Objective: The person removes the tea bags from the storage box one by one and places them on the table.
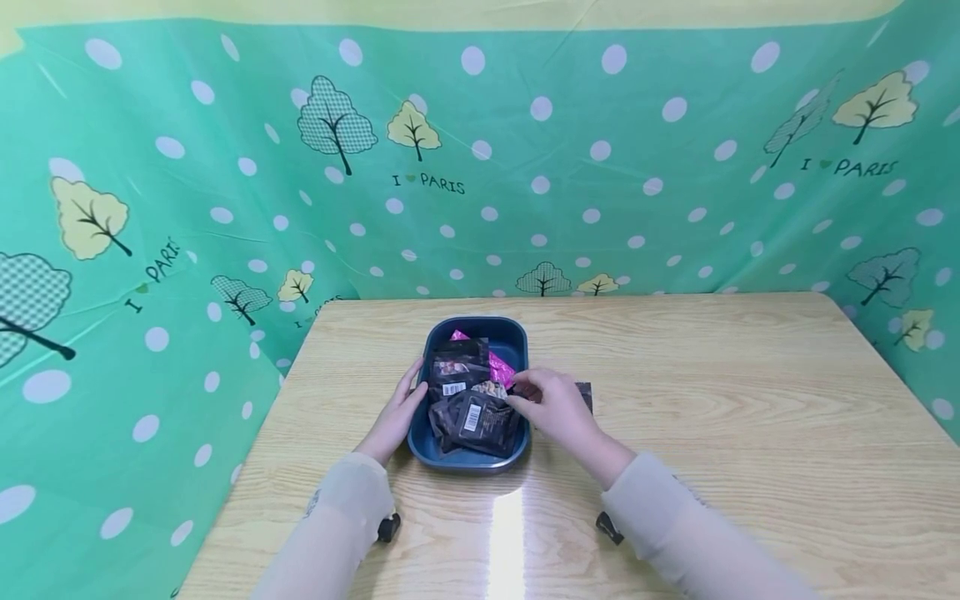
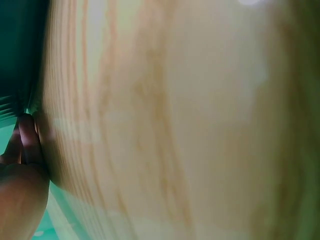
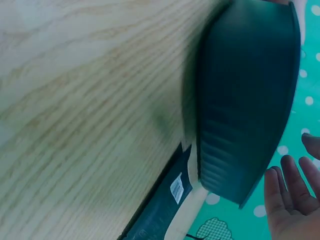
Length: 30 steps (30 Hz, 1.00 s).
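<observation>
A dark blue plastic basin [image 1: 469,468] on the table holds several black packets [image 1: 486,423], some with white barcode labels, and a bright pink packet [image 1: 500,369] partly under them. My left hand [image 1: 395,417] rests against the basin's left side, its thumb at the rim and its fingers along the outside wall. Over the right rim is my right hand [image 1: 557,406], thumb and fingertips close to the packets. In the right wrist view, its fingers [image 3: 295,187] are apart from the thumb and nothing shows between them.
Another black packet [image 1: 585,394] lies on the table beside the basin, partly hidden by my right hand. The wooden table [image 1: 720,400] meets a green dotted cloth [image 1: 570,167] at its back and left. Black straps [image 1: 609,527] hang beneath both wrists.
</observation>
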Tool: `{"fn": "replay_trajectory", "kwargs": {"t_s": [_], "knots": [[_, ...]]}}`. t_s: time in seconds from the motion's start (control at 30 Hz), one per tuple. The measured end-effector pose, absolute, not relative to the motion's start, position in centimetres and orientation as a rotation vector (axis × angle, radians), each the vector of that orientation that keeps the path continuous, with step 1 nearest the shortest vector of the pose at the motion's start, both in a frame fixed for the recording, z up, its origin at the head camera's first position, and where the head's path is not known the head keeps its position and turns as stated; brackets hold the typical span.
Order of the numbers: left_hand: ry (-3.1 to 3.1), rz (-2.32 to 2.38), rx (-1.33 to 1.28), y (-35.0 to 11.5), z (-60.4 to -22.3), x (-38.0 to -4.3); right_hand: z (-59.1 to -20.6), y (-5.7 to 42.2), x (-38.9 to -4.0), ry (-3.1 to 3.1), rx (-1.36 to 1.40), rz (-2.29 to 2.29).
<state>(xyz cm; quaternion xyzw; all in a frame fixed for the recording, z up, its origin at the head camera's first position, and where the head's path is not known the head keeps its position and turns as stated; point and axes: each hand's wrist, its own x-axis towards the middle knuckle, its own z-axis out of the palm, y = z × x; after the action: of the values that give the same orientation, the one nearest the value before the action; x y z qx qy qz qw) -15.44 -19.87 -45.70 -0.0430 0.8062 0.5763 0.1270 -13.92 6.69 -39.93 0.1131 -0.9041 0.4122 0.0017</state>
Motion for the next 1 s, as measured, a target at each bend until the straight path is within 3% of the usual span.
{"fn": "replay_trajectory", "kwargs": {"t_s": [0.4, 1.0], "knots": [[2.35, 1.68, -0.112, -19.9, -46.0, -15.6, -40.8, 5.3, -13.6, -2.907, 0.804, 0.747], [2.315, 1.705, -0.122, -20.0, -46.3, -15.8, -42.7, 3.2, -14.1, -2.931, 0.873, 0.404]]}}
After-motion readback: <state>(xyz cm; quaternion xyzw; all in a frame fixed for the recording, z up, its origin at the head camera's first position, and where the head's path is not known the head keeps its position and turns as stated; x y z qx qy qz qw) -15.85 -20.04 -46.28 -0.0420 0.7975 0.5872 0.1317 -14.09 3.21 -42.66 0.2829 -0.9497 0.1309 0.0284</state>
